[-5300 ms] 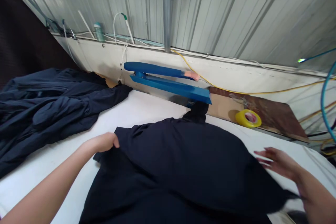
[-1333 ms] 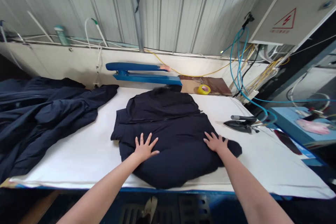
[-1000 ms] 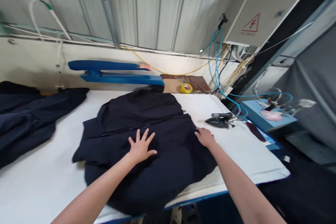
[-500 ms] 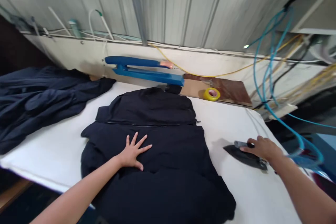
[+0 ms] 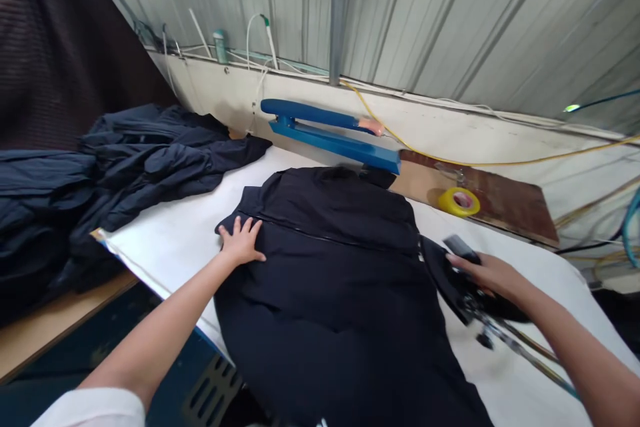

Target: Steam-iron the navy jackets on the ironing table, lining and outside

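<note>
A dark navy jacket (image 5: pixel 340 300) lies flat across the white table, a zipper line running across its upper part. My left hand (image 5: pixel 241 241) rests on its left side with fingers spread, just below the zipper. In my right hand (image 5: pixel 490 273) is an iron (image 5: pixel 450 280), held by its handle. Its dark sole sits at the jacket's right edge, near the zipper's end, slightly blurred; I cannot tell whether it touches the cloth. Hoses lead from the iron's rear toward the lower right.
More dark garments (image 5: pixel 150 167) are heaped at the left. Along the back stand a blue padded sleeve board (image 5: pixel 330 133) and a yellow tape roll (image 5: pixel 459 201) by a brown board (image 5: pixel 510 203). A yellow cable (image 5: pixel 450 161) hangs along the wall.
My right hand has lifted the iron from the table at the right and brought it to the jacket's edge. My left hand has moved to the jacket's left side. The view has turned left.
</note>
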A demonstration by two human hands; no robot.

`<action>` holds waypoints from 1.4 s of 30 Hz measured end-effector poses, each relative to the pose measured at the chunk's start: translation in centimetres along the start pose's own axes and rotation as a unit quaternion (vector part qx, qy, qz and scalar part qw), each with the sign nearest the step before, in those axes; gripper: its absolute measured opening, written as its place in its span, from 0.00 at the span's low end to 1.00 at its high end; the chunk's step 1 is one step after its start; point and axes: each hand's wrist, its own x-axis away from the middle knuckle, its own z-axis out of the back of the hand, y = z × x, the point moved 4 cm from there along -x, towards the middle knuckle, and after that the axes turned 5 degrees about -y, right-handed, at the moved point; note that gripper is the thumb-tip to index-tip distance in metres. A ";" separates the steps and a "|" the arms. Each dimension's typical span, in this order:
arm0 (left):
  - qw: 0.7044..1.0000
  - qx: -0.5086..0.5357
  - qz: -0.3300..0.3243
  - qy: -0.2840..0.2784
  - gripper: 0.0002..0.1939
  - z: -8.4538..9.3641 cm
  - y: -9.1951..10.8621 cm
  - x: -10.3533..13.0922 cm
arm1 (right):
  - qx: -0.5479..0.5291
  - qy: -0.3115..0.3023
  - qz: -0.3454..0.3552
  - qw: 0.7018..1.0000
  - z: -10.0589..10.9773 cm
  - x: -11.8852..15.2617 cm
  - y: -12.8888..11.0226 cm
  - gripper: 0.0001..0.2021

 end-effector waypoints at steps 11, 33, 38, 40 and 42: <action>0.948 0.303 -0.044 0.089 0.38 -2.5 -6.3 -0.5 | 0.220 -0.085 0.288 0.928 -9.7 -4.7 -38.9 0.37; 0.983 0.075 -0.130 0.109 0.25 1.2 -3.9 -4.0 | 0.210 -0.134 0.178 0.952 -9.4 2.5 -23.1 0.35; 0.987 0.069 -0.112 0.086 0.30 -2.7 -4.3 -4.7 | 0.212 -0.087 0.142 0.963 -10.4 -2.1 -27.6 0.38; 0.988 0.073 -0.108 0.080 0.30 -3.3 -4.7 -4.8 | 0.209 -0.089 0.128 0.965 -10.0 -3.7 -28.0 0.39; 0.989 0.081 -0.105 0.065 0.30 -3.4 -5.0 -5.0 | 0.212 -0.093 0.119 0.966 -9.4 -4.6 -27.5 0.39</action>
